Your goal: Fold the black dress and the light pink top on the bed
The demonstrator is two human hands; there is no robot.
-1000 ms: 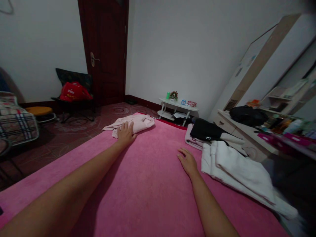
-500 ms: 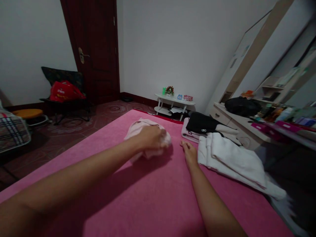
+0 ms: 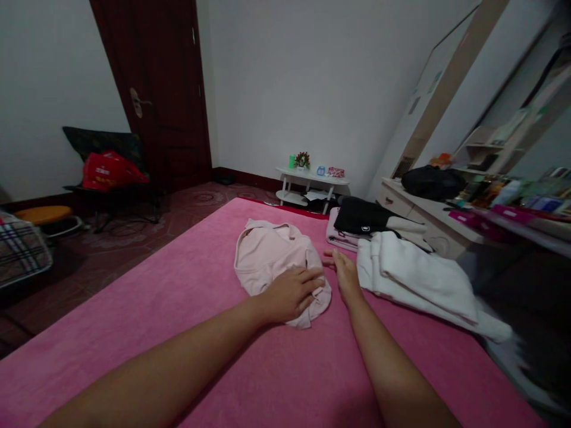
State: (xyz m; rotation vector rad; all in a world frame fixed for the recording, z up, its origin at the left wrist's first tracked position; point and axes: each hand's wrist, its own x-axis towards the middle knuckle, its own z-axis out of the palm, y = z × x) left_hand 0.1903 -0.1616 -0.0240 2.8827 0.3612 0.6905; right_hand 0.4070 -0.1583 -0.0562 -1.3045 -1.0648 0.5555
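A pale pink cloth garment lies crumpled on the pink bedspread, its rounded edge toward the left. My left hand rests flat on the garment's near right part, fingers stretched out and pointing right. Just right of the garment is my right hand, its fingers apart and nothing in it. Between that hand and the dresser sits a folded white garment. Behind it is a stack of folded clothes with a black and beige piece on top.
Past the bed's far edge stands a small white table with a flower pot. On the right, a dresser carries a black bag and bottles. A folding chair with a red bag and an orange stool are at left.
The bunched pink garment now lies flatter and wider on the bed. My left hand has come nearer and opened flat on it. My right hand's fingers have spread; the view has turned slightly.
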